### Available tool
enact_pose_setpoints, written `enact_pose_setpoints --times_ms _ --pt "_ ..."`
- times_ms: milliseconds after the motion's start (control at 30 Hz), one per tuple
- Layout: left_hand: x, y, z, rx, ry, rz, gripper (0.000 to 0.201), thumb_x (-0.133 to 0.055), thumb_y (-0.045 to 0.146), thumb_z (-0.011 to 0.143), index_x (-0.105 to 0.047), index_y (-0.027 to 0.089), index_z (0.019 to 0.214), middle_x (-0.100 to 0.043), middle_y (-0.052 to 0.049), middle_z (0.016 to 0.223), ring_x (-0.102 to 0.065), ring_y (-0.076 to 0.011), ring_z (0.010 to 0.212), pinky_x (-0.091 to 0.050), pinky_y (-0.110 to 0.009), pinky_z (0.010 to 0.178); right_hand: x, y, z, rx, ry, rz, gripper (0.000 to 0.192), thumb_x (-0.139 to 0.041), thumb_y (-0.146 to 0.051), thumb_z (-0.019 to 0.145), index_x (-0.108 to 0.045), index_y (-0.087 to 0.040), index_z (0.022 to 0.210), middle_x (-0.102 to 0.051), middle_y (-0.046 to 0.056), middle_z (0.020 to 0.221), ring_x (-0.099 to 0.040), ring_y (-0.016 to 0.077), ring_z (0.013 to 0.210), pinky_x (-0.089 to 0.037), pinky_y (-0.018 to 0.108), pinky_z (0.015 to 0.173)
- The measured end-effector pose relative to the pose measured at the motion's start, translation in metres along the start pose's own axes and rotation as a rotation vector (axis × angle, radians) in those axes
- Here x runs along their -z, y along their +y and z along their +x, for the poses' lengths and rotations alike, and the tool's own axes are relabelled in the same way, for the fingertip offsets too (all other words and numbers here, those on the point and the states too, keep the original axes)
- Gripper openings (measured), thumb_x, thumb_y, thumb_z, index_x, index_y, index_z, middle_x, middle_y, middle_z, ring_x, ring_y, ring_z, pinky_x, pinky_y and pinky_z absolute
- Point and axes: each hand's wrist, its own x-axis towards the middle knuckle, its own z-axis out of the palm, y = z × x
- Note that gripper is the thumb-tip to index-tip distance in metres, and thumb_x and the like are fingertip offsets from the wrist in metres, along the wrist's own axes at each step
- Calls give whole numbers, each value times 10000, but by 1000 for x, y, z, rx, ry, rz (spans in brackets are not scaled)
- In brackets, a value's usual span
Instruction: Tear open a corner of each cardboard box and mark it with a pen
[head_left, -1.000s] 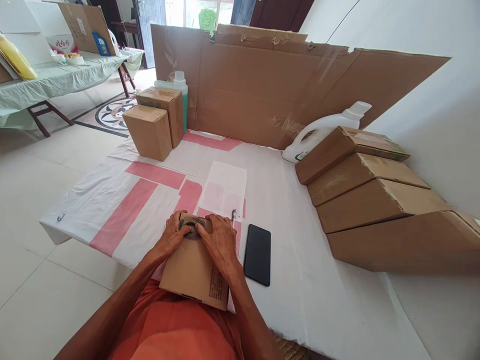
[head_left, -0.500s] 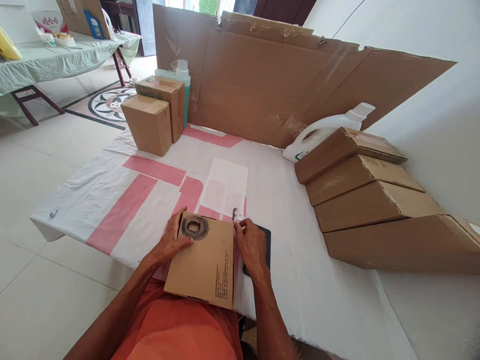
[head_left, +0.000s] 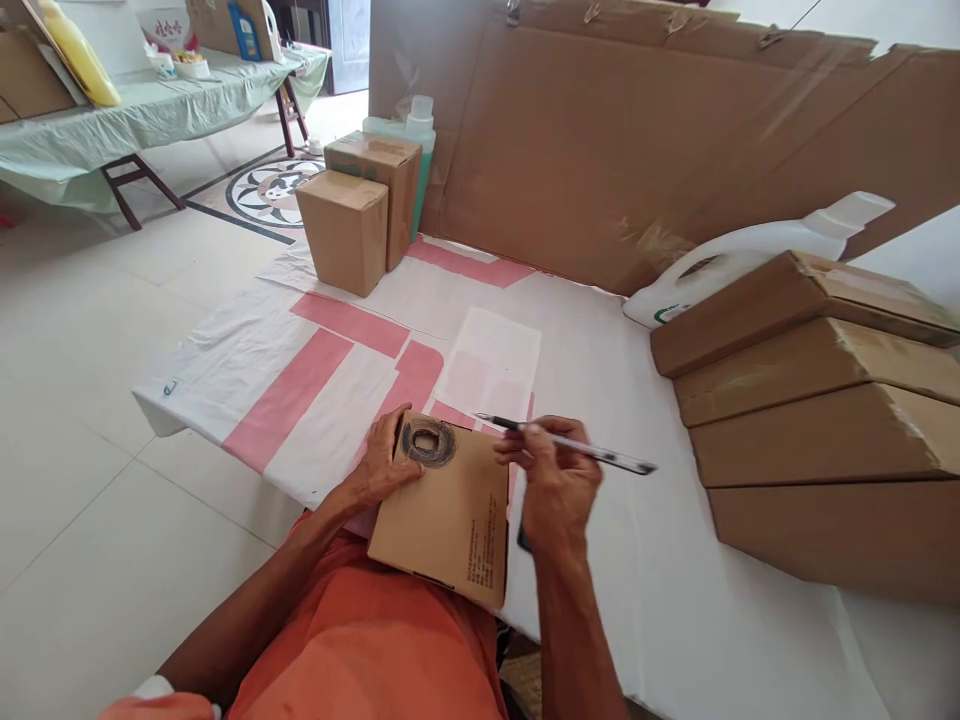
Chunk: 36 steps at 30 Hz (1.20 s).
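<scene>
A flat brown cardboard box (head_left: 450,530) lies at the near table edge, against the orange clothing. A dark scribbled ring (head_left: 442,452) surrounds a small cut-out hole near its upper left corner. My left hand (head_left: 382,470) grips that left side, thumb on the top face close to the ring, fingers around the far edge. My right hand (head_left: 561,490) is closed on a pen (head_left: 619,460), lifted over the box's right edge. The pen lies nearly level, dark tip pointing left. Partly hidden under the right wrist is a dark flat object (head_left: 523,540).
A white sheet of paper (head_left: 495,350) lies on the white and pink cloth (head_left: 300,385). Two small boxes (head_left: 345,235) and a green-liquid bottle (head_left: 422,165) stand back left. Stacked boxes (head_left: 810,450) and a white jug (head_left: 739,255) stand right. A cardboard panel (head_left: 570,150) blocks the back.
My right hand has risen from beside the box's right edge, and the pen has swung from upright to nearly level. My left hand keeps its hold. The view has shifted right.
</scene>
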Motion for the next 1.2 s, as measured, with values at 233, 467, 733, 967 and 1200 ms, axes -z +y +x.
enact_pose_setpoints --times_ms 233,467,733,967,1200 --pt "-2 5 0 -20 4 17 913 -712 239 706 -363 235 1550 -454 -123 1555 -400 -348 1457 -296 -530 1231 -35 24 -26 -138 -306 108 262 -669 -416 931 -756 -217 1078 -796 55 979 -761 201 813 -629 361 765" --pt "-4 10 -1 -2 25 4 886 -715 225 707 -386 203 1530 -460 -140 1531 -409 -337 1444 -305 -508 1227 -31 30 -25 -78 -251 4 240 -737 -437 887 -713 -207 949 -759 24 776 -718 179 645 -586 296 579" --pt "-8 5 2 0 62 27 906 -730 187 681 -404 241 1525 -505 -114 1502 -434 -334 1417 -313 -524 1213 -33 35 -26 -82 -331 -91 283 -694 -469 913 -742 -216 1030 -781 47 876 -704 182 691 -568 316 656" --pt "-8 3 2 -11 68 24 901 -747 213 689 -403 216 1522 -508 -126 1496 -437 -337 1416 -320 -512 1209 -33 27 -27 -116 -348 -75 282 -722 -477 866 -737 -206 939 -749 40 738 -691 183 622 -542 288 559" --pt "-10 -1 2 -15 83 27 891 -734 215 693 -402 206 1520 -506 -137 1481 -442 -341 1409 -318 -510 1209 -16 15 -33 -113 -344 -247 297 -676 -495 889 -710 -204 843 -709 22 670 -645 163 536 -504 269 524"
